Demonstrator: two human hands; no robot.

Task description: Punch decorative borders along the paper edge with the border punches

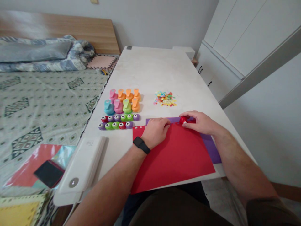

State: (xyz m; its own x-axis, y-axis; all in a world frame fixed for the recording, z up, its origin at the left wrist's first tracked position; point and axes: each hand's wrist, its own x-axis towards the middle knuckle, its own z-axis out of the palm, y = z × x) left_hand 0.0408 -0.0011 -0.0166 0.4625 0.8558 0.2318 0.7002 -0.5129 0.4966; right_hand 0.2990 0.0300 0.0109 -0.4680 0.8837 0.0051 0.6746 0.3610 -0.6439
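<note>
A red sheet of paper lies over a purple sheet, with a row of small cut-out shapes along its far edge. My left hand, wearing a black watch, is closed on the red sheet's far edge, fingers curled. At the same edge farther right, a small red craft punch sits between the thumb and fingers of my right hand. Whether paper is inside the punch's slot is hidden. Beyond the sheets lies a pile of colourful paper confetti.
Several large craft punches and rows of small ones stand left of the sheets on the white table. A white laminator-like device occupies the left edge. On the bed beside it rests a dark phone-like object.
</note>
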